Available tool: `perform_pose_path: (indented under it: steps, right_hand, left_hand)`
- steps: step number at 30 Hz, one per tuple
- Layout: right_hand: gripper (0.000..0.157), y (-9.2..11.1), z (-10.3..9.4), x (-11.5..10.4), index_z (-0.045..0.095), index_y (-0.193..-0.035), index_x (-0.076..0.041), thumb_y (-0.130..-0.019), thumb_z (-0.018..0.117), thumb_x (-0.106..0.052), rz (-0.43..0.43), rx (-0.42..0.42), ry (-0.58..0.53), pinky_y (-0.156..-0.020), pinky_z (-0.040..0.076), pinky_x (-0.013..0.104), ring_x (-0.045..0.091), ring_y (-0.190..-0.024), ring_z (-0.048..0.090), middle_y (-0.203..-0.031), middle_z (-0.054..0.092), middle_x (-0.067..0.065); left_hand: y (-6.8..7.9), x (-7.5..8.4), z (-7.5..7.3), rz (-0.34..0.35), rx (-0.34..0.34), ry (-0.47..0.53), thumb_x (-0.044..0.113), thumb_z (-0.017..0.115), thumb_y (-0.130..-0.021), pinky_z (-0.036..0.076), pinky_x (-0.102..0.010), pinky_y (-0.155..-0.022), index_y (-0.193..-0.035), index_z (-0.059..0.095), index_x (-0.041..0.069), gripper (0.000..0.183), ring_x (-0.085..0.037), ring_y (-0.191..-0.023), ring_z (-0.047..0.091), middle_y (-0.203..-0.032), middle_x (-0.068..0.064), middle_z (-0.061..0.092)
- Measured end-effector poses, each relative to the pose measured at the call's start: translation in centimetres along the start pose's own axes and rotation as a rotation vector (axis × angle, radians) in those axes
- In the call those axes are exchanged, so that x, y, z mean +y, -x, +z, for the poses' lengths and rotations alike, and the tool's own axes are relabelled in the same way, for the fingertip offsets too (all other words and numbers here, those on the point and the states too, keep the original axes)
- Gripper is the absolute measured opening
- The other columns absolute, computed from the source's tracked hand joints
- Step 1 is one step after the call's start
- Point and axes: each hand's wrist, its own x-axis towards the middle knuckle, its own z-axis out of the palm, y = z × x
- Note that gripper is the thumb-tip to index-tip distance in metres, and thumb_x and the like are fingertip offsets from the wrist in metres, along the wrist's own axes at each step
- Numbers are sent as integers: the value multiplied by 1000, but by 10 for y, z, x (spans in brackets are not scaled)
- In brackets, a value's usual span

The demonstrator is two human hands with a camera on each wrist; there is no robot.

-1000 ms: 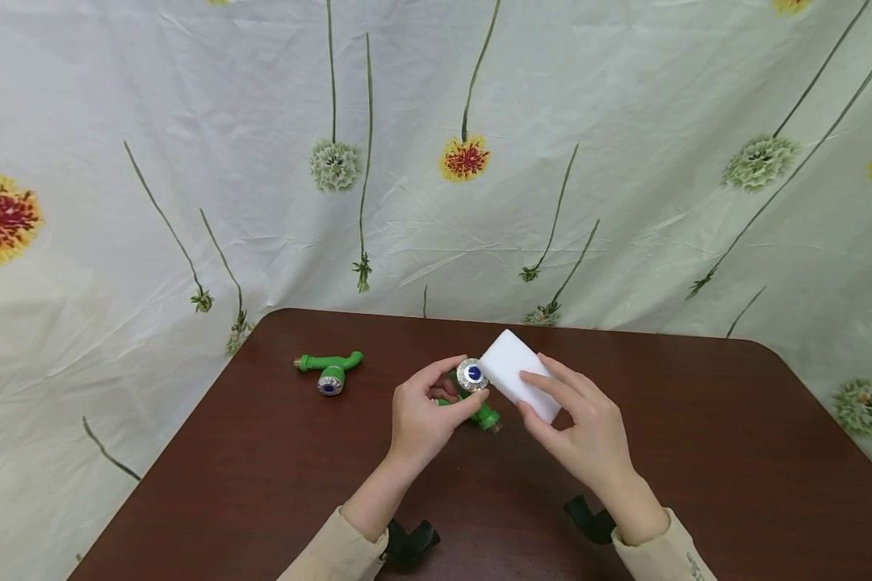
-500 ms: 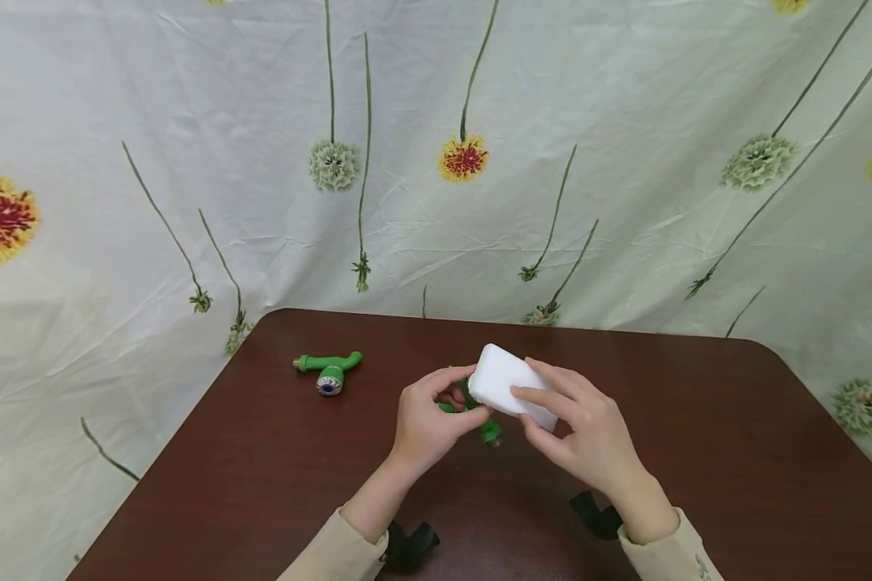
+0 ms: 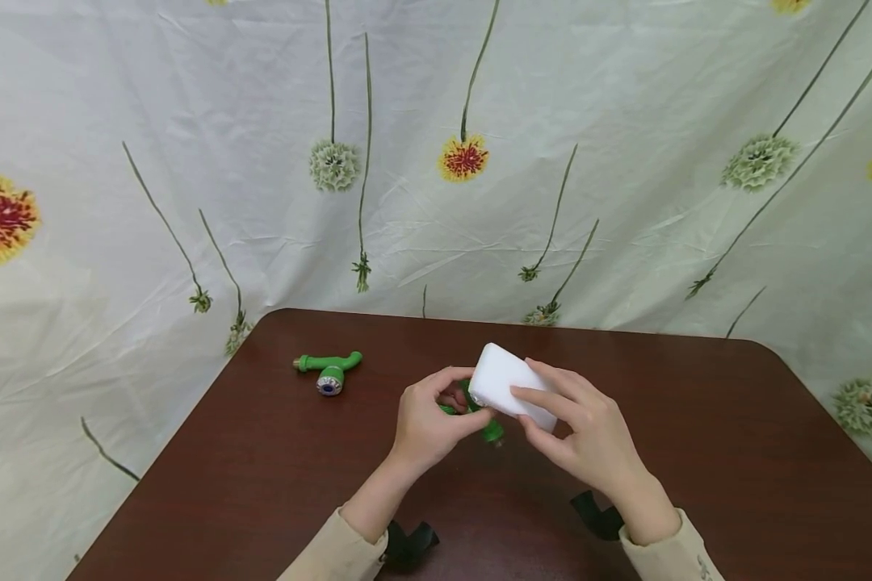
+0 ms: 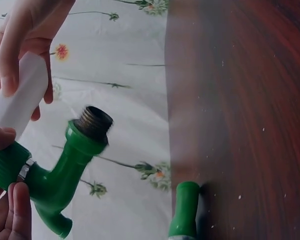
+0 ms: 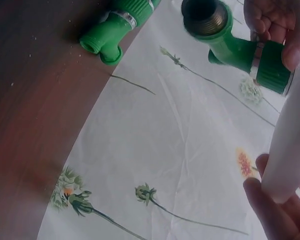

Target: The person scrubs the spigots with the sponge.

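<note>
My left hand [image 3: 429,420] grips a green tap [image 4: 57,182] by its ribbed knob [image 4: 9,165], thumb and fingers around it. The tap hangs above the table, its threaded brass end [image 4: 95,122] pointing up in the left wrist view. In my right hand [image 3: 589,432] is a white block-shaped sponge [image 3: 509,379], pinched between thumb and fingers. The sponge lies against the knob's face and covers it in the head view. The right wrist view shows the sponge's edge [image 5: 292,140] right at the knob's rim.
A second green tap [image 3: 334,365] with a silver and blue knob lies at the back left of the dark brown table [image 3: 698,436]. Black straps [image 3: 410,545] hang at both wrists. A white flowered cloth [image 3: 421,218] hangs behind the table.
Since a second ago, the sponge has moved left and down over the knob's face, hiding its blue centre. Both hands have hardly moved in the last half second.
</note>
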Motion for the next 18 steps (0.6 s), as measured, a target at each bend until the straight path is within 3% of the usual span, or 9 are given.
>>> perform_pose_path:
  steps: [4,8,13,18]
  right_hand:
    - [27,0,-2,1,73,-101,-17,-89,55,-34,5,-5,-4,-59,49,27,22,-98,61,-119,62,7]
    - [29,1,-3,2,73,-102,-17,-88,55,-36,43,3,28,-56,48,28,22,-96,62,-118,63,8]
    - [31,3,-5,3,72,-103,-16,-88,57,-38,109,9,40,-53,44,25,23,-94,62,-118,63,9]
    - [31,4,-7,5,72,-104,-16,-88,59,-39,159,1,29,-52,43,23,25,-93,61,-118,63,11]
  left_hand:
    - [-2,-1,-3,-14,21,4,8,80,-66,54,-34,-56,-105,67,18,42,-10,-59,58,-71,-3,64]
    - [-4,-2,-9,-28,50,-33,13,80,-69,52,-28,-54,-108,64,18,42,-9,-60,59,-87,3,68]
    - [-10,-6,-21,-56,96,-101,16,79,-71,51,-24,-55,-112,67,22,43,-6,-59,58,-88,6,64]
    - [-15,-16,-34,-83,136,-111,14,77,-72,54,-25,-60,-106,66,16,35,-7,-67,61,-93,3,59]
